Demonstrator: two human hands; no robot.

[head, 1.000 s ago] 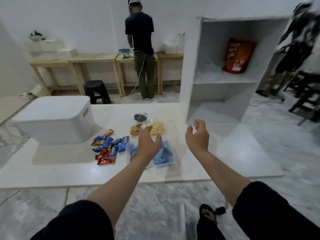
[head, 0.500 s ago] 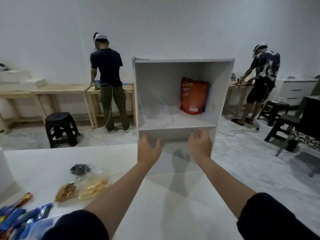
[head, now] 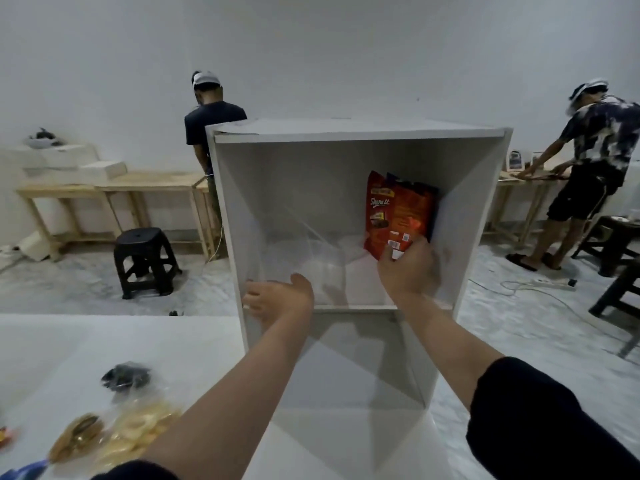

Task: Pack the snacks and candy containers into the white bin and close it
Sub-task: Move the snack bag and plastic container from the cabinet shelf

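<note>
Fingers of the right hand (head: 408,268) pinch the lower edge of the red crinkly foil snack bag (head: 398,213) on the white cabinet's (head: 481,209) upper shelf, left hand (head: 277,299) open; bag probably light, soft, slippery.

The right hand (head: 408,268) is covering the bottom corner of the red snack bag (head: 398,213), and its fingertips are blurring. The cabinet (head: 228,216) is hiding part of the person behind it. The frame's bottom-left edge is cutting off blue wrappers (head: 24,471).
</note>
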